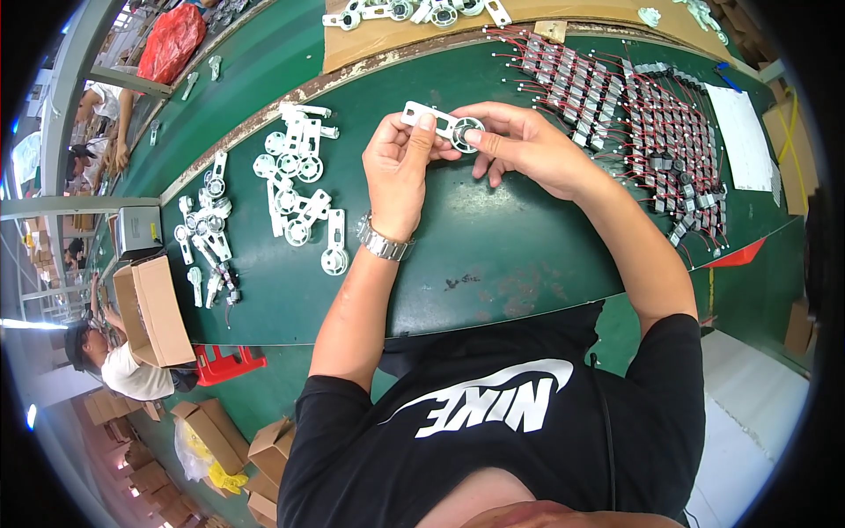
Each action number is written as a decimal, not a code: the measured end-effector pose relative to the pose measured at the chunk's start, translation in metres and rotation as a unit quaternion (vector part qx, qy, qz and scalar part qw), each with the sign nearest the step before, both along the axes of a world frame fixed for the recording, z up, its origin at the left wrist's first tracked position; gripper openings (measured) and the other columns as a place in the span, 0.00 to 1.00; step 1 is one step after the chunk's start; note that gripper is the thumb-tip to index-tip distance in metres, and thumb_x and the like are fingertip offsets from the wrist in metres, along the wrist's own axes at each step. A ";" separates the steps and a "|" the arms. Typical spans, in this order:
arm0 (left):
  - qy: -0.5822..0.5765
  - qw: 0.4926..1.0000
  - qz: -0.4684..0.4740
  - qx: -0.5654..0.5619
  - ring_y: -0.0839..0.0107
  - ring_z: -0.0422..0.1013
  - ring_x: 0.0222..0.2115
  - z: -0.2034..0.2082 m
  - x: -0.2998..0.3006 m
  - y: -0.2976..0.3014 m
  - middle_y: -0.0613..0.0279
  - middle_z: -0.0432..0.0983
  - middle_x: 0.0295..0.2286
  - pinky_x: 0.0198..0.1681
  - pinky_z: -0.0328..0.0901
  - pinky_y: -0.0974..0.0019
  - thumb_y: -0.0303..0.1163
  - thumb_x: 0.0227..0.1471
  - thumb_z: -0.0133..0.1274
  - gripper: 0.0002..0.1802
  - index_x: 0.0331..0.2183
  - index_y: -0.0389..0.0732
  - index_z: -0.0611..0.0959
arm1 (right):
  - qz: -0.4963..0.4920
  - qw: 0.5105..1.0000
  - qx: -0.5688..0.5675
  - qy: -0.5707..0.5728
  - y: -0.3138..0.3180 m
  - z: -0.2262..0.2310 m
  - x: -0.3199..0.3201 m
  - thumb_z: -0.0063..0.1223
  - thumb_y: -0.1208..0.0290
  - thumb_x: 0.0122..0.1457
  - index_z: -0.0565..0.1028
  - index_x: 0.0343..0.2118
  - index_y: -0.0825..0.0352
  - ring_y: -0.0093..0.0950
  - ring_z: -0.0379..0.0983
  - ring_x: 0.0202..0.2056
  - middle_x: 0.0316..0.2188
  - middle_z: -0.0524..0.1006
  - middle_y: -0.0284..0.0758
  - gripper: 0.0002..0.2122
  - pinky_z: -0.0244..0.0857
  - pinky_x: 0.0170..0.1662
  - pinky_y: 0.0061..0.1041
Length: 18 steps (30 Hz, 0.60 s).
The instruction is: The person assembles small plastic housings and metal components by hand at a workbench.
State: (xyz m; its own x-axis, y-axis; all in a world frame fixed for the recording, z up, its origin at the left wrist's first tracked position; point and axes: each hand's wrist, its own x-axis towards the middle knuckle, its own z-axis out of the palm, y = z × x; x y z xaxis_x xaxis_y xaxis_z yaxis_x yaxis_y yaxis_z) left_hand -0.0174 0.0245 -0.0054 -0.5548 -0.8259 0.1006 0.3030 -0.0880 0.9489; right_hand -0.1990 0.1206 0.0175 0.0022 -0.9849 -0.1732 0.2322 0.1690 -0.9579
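Both my hands are raised over the green table, holding one white plastic part [437, 114] with a slotted flat arm and a round ring end. My left hand [400, 163] pinches the flat arm between thumb and fingers. My right hand [532, 150] grips the ring end, its thumb pressed on a dark round piece [464, 135] in the ring. What that dark piece is, my thumb partly hides. Left of my hands lies a loose group of similar white parts [288, 164], with a single one [334, 246] nearest my left wrist.
Rows of small silver motors [572, 84] with red wires cover the table's right side, beside a white sheet [741, 136]. More white parts [209, 224] lie at the left, near an open cardboard box [154, 308]. Cardboard [598, 12] with further parts lies beyond. Other people sit at far left.
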 end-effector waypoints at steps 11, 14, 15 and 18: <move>0.014 1.000 -0.003 -0.003 0.71 0.78 0.31 0.004 -0.004 0.007 0.57 0.81 0.32 0.39 0.77 0.64 0.34 0.67 0.54 0.11 0.40 0.35 0.77 | -0.014 0.999 0.001 -0.050 -0.003 -0.009 -0.003 0.57 0.60 0.68 0.76 0.56 0.68 0.24 0.80 0.36 0.41 0.81 0.36 0.19 0.78 0.42 0.25; 0.011 1.000 -0.003 -0.010 0.71 0.78 0.31 0.005 -0.005 0.008 0.56 0.81 0.33 0.39 0.77 0.64 0.34 0.67 0.54 0.11 0.40 0.34 0.77 | -0.017 0.999 -0.017 -0.033 -0.003 -0.012 -0.005 0.57 0.63 0.68 0.76 0.57 0.70 0.23 0.79 0.35 0.40 0.82 0.36 0.19 0.77 0.40 0.25; 0.012 1.000 -0.009 -0.003 0.70 0.79 0.31 0.004 -0.005 0.008 0.56 0.81 0.33 0.40 0.77 0.64 0.34 0.67 0.54 0.11 0.40 0.34 0.77 | -0.017 0.999 -0.025 -0.024 -0.003 -0.012 -0.005 0.57 0.64 0.68 0.75 0.58 0.71 0.23 0.79 0.34 0.40 0.82 0.36 0.20 0.77 0.38 0.25; 0.014 1.000 -0.013 0.004 0.71 0.79 0.31 0.004 -0.004 0.008 0.56 0.81 0.33 0.38 0.77 0.66 0.32 0.67 0.54 0.10 0.40 0.34 0.77 | -0.023 0.999 -0.030 0.001 -0.003 -0.013 -0.005 0.57 0.64 0.68 0.77 0.56 0.70 0.21 0.78 0.31 0.38 0.82 0.34 0.18 0.75 0.35 0.22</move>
State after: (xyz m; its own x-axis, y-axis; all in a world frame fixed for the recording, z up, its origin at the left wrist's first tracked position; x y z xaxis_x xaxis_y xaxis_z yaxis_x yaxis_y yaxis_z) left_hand -0.0218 0.0320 -0.0014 -0.5735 -0.8118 0.1103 0.3264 -0.1030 0.9396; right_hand -0.2041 0.1177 0.0048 -0.0430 -0.9927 -0.1131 0.2369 0.0998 -0.9664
